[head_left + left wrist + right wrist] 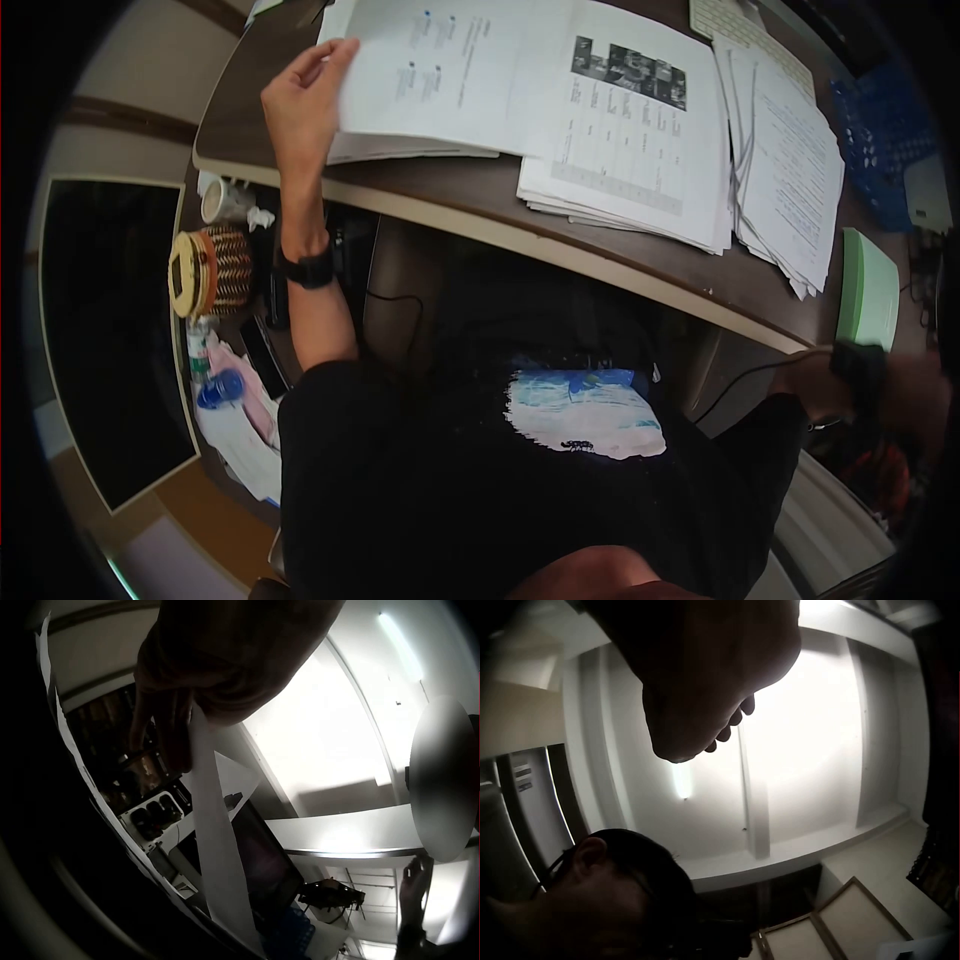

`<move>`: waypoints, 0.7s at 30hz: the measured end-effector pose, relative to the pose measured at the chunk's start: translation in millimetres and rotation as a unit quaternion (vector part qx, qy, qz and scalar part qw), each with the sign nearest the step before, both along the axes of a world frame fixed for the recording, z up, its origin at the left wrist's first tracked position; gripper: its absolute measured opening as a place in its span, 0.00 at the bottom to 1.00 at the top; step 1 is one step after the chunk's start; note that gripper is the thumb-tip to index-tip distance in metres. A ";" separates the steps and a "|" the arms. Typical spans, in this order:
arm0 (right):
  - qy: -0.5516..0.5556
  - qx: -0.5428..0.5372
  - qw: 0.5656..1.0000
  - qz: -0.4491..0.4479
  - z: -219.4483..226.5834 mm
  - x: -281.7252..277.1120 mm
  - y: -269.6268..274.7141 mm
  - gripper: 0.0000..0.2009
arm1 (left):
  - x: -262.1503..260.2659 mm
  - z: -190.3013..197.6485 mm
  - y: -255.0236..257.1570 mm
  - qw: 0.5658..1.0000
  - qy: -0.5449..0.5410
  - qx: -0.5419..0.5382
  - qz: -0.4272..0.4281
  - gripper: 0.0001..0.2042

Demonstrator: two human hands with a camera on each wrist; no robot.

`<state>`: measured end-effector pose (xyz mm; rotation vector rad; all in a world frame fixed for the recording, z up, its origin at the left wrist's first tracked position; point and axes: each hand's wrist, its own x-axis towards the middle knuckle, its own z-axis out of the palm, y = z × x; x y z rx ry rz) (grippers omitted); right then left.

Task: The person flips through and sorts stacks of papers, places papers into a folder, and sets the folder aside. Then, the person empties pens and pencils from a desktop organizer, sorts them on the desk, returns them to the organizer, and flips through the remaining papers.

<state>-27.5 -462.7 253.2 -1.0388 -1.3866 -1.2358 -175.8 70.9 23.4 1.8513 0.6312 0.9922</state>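
Note:
My left hand (308, 100) pinches the near left edge of a printed sheet (400, 95), thumb and fingers at its margin. The sheet lies over other pages to the left of a thick stack of printed pages (640, 150) with a dark picture on top. In the left wrist view the sheet (217, 832) hangs edge-on from the left hand (232, 660). My right hand (912, 395) is blurred at the far right, beside the desk. In the right wrist view the right hand (712, 690) shows dark, with loosely bent fingers and nothing seen in it.
A second pile of papers (790, 170) lies right of the stack, near a keyboard (760, 45). A green box (865, 290) and a blue basket (885, 130) stand further right. Left of the arm are a mug (226, 203), a woven container (215, 270) and a monitor (110, 330).

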 end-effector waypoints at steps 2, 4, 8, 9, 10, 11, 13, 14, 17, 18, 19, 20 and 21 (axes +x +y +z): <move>-0.154 0.100 0.982 0.046 19.0 -52.2 18.7 0.13 | -8.9 -4.8 18.5 1.000 -0.007 0.008 0.020 0.18; -0.294 -0.045 0.953 -0.050 24.4 -96.6 -2.4 0.16 | -18.3 -11.8 36.6 0.998 0.005 0.026 0.051 0.18; -0.282 -0.036 0.959 -0.006 17.6 -61.4 0.5 0.15 | -37.7 -37.7 80.3 0.986 0.133 0.081 0.059 0.21; -0.279 -0.036 0.960 0.004 18.2 -56.9 3.9 0.15 | -42.8 -38.7 81.0 0.986 0.134 0.077 0.069 0.21; -0.276 -0.038 0.960 0.012 19.6 -53.6 6.3 0.15 | -44.8 -37.5 79.4 0.975 0.187 0.095 0.073 0.20; -0.274 -0.040 0.961 0.019 19.7 -48.1 8.3 0.15 | -43.9 -35.4 75.4 0.962 0.239 0.112 0.074 0.20; -0.271 -0.045 0.961 0.028 22.2 -42.0 10.9 0.14 | -42.6 -25.3 54.6 0.959 0.239 0.117 0.097 0.18; -0.270 -0.048 0.961 0.031 21.4 -36.9 13.0 0.14 | -40.3 -15.5 41.1 0.951 0.228 0.174 0.113 0.17; -0.268 -0.055 0.961 0.032 20.3 -25.9 13.0 0.14 | -28.2 9.6 1.5 0.958 0.200 0.193 0.072 0.15; -0.269 -0.058 0.961 0.030 22.4 -25.9 12.3 0.14 | -22.7 14.4 -11.8 0.970 0.184 0.157 0.014 0.14; -0.271 -0.060 0.960 0.027 23.8 -26.2 10.5 0.14 | -17.3 17.3 -23.5 0.968 0.197 0.148 -0.054 0.23; -0.274 -0.060 0.959 0.024 24.5 -26.7 8.3 0.14 | -9.2 0.3 -31.6 0.971 0.145 0.177 -0.074 0.17; -0.276 -0.057 0.959 0.022 25.3 -25.4 7.9 0.13 | -0.6 -4.9 -45.9 0.969 0.111 0.168 -0.141 0.16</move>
